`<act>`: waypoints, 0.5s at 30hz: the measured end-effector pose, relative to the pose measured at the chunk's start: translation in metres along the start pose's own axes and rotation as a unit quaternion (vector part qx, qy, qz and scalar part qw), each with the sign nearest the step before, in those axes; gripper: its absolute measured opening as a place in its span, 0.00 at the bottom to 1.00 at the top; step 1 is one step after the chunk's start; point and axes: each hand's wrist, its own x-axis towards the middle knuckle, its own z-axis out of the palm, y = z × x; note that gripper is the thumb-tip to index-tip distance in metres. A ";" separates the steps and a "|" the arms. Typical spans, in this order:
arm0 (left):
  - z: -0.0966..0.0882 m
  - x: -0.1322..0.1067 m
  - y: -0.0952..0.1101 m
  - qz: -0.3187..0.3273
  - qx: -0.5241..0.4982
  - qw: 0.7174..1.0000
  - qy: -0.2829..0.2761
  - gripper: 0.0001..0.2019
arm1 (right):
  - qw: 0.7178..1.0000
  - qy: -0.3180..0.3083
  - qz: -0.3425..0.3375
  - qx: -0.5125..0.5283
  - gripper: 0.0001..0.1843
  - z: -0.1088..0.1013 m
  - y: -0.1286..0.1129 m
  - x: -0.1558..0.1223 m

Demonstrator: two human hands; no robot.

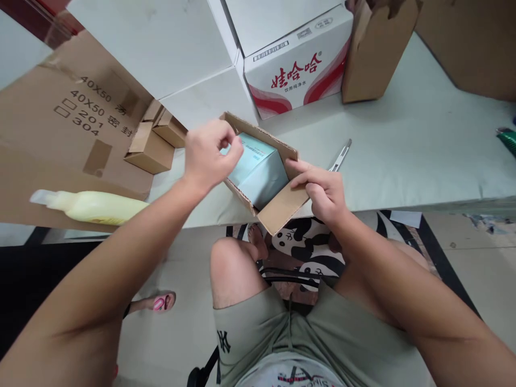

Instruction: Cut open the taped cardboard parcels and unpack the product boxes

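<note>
An open cardboard box (282, 209) sits near the table's front edge, one flap folded out toward me. Inside it lies a pale blue box (258, 161) with small print on its top. My left hand (212, 153) is curled into a loose fist over the box's left end, and nothing shows in its fingers. At the right end, my right hand (322, 193) grips the cardboard by its edge and flap, index and middle fingers along the rim. Just beyond that hand lies a metal utility knife (342, 155), partly hidden by it.
Small brown boxes (151, 146) and a pale yellow bottle (97, 207) are at left, by a large printed carton (56, 113). A white and red water carton (298, 70) and a tall brown box (379, 54) stand behind. A person's sandalled foot (163, 302) shows at left.
</note>
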 end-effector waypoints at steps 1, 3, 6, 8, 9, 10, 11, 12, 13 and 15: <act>-0.004 0.003 -0.003 -0.024 -0.001 1.000 -0.003 0.21 | 1.000 0.004 0.001 0.000 0.18 0.000 0.000 0.000; -0.010 0.010 -0.007 -0.055 0.006 0.996 -0.065 0.30 | 1.000 0.005 -0.007 0.006 0.18 0.001 0.000 0.001; -0.013 0.019 -0.006 -0.069 0.050 0.969 -0.233 0.49 | 0.999 -0.003 -0.025 0.023 0.18 0.002 -0.001 0.001; -0.013 0.025 -0.001 -0.054 0.085 0.940 -0.325 0.58 | 0.999 -0.007 -0.028 0.023 0.18 0.002 -0.002 0.000; -0.012 0.027 0.002 -0.047 0.096 0.930 -0.351 0.61 | 0.999 -0.006 -0.027 0.022 0.17 0.002 -0.001 0.000; -0.011 0.029 0.005 -0.041 0.102 0.925 -0.363 0.62 | 0.999 -0.004 -0.024 0.022 0.17 0.002 -0.001 0.000; -0.011 0.031 0.007 -0.037 0.104 0.925 -0.363 0.61 | 1.000 0.001 -0.020 0.022 0.16 0.002 0.000 -0.001; -0.010 0.031 0.008 -0.035 0.102 0.929 -0.354 0.60 | 1.000 0.006 -0.016 0.023 0.15 0.002 0.001 -0.001; -0.010 0.031 0.009 -0.034 0.099 0.934 -0.341 0.60 | 1.000 0.011 -0.012 0.025 0.14 0.002 0.003 -0.002; -0.011 0.029 0.008 -0.032 0.084 0.950 -0.300 0.58 | 0.999 0.018 -0.011 0.030 0.15 0.002 0.006 -0.003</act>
